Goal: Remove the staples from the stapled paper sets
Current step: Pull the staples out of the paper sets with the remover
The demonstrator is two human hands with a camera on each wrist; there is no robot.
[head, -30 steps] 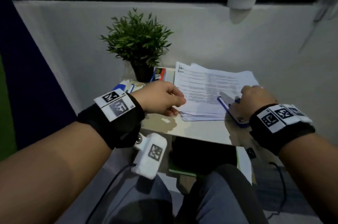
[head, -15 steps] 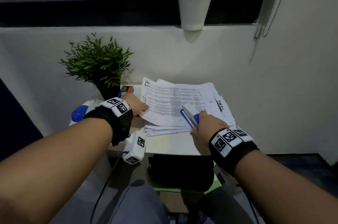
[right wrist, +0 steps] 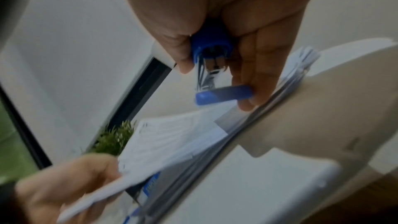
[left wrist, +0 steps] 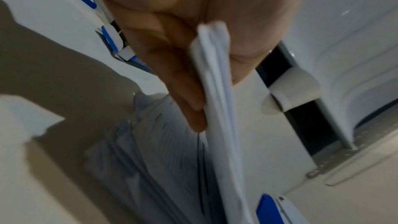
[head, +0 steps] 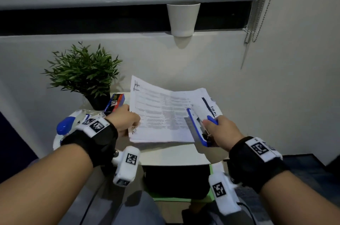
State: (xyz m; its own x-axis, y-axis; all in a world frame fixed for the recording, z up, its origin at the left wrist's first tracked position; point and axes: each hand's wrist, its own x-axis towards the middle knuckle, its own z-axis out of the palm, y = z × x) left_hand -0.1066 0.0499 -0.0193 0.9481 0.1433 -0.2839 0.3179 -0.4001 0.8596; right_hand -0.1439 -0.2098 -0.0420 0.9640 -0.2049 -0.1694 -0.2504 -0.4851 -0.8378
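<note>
Pinching the near-left corner of a stapled paper set (head: pixel 161 114) between thumb and fingers (left wrist: pixel 185 81), the left hand (head: pixel 125 120) lifts it off the paper stack (head: pixel 211 107) at the centre of the bench (head: pixel 174 155). The right hand (head: pixel 223 131), right of centre, grips a blue-and-white stapler (head: pixel 197 125) over the sheets. A potted plant (head: pixel 82 72) stands at upper left.
</note>
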